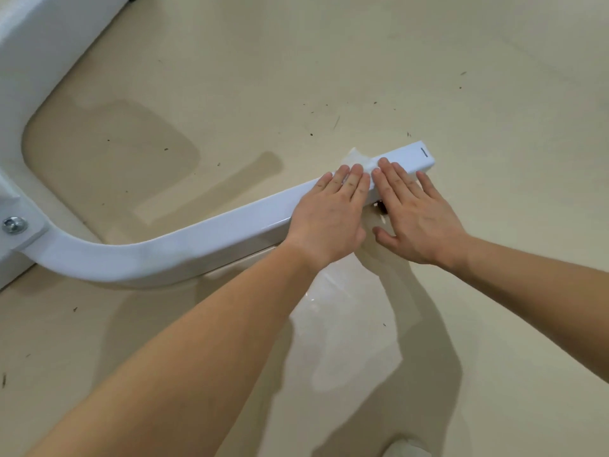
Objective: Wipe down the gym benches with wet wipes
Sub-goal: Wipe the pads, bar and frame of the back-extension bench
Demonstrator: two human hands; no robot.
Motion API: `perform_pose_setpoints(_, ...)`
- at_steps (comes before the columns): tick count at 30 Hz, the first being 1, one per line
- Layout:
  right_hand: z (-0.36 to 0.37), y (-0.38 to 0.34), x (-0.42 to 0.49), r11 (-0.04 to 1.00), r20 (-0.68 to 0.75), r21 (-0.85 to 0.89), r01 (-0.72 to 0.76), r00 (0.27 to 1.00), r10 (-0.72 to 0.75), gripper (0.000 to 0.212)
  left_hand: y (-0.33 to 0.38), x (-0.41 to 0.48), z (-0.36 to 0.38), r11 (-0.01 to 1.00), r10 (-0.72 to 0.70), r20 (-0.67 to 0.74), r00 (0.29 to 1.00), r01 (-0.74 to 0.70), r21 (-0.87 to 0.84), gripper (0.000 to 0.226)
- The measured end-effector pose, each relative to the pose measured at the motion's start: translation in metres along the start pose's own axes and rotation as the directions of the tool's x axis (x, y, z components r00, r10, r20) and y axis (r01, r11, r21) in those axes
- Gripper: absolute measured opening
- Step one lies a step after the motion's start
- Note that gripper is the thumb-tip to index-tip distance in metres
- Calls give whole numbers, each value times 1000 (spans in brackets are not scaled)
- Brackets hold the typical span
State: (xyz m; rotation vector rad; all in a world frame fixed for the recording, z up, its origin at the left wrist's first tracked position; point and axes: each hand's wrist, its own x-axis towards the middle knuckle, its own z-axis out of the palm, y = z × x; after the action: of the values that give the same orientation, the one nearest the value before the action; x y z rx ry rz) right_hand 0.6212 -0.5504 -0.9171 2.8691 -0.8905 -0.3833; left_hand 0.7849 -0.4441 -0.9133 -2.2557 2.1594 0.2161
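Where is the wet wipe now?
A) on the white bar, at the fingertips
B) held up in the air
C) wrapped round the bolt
A: the wet wipe lies over the white bar at the fingertips of the flat left hand, the right hand flat beside it.

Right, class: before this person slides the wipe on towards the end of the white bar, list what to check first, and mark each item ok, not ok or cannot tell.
1. The wipe lies on the white bar: ok.
2. The left hand and the right hand press flat on it, fingers straight: ok.
3. The wipe is wet enough: cannot tell.
4. The bar's end is free of obstacles: ok.
5. The floor beside the bar is free of dirt: not ok, dark specks.
6. The bolt at the bracket is tight: cannot tell.
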Motion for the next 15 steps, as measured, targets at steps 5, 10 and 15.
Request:
perform_pose_setpoints(5, 6, 35, 1, 994, 42, 48, -99, 994, 97, 95, 22, 49, -5, 998, 48, 38, 998, -49, 30, 71)
perform_pose_setpoints(10, 6, 37, 5, 980, 41, 122, -160, 987, 156, 92, 25, 56, -6, 997, 58, 44, 997, -60, 39, 69)
perform_pose_setpoints(15, 2, -5, 3, 994, -15, 104, -26, 999, 28, 92, -4, 0, 0, 996, 38, 17, 999, -39, 77, 68)
